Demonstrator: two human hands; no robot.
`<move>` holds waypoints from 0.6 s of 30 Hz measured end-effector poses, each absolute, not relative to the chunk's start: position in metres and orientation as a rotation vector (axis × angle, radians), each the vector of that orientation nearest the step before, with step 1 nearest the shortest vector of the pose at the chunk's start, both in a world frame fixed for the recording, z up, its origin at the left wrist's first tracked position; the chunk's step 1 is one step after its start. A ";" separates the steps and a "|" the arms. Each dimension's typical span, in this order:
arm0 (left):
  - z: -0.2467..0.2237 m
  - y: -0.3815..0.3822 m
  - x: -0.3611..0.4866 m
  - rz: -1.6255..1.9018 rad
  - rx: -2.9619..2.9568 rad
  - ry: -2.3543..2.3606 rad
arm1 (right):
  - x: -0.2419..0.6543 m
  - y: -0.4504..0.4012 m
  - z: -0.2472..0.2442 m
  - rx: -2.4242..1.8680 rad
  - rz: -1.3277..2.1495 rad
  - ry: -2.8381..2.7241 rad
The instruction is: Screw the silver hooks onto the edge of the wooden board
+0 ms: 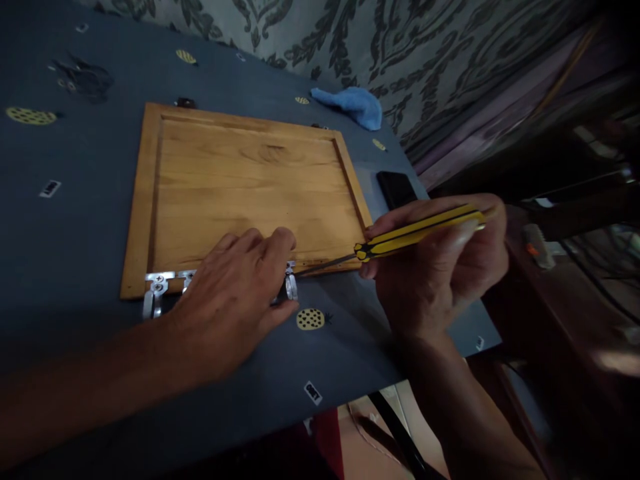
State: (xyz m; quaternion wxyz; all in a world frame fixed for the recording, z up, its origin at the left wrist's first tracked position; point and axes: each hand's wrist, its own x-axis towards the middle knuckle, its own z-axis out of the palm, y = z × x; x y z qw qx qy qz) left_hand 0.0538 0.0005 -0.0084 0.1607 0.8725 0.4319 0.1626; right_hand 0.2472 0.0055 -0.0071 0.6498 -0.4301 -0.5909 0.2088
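Holding tool: right hand (445, 267) clamped on the yellow-and-black handle of a screwdriver (420, 233), shaft pointing left.
Left hand (235, 293): over the near edge of the wooden panel (260, 187), thumb and index finger on either side of the right hinge (291, 288); whether they pinch it cannot be told.
Screwdriver tip: at the right hinge; contact not confirmed.
Left hinge (158, 285): silver metal, at the panel's near left corner.
Panel position: flat on the grey-blue table cover (75, 233), recessed face up.
Black flat object (397, 189): just right of the panel.
Blue cloth (363, 108): crumpled, near the table's far edge.
Backdrop: patterned fabric (310, 30).
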 end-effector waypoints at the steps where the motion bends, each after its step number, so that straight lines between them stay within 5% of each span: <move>1: -0.008 0.000 0.054 0.461 2.490 1.239 | 0.246 0.005 -0.007 -1.004 0.460 -1.346; 18: -0.011 0.000 0.052 0.513 2.532 1.174 | 0.238 -0.005 0.006 -1.067 0.450 -1.454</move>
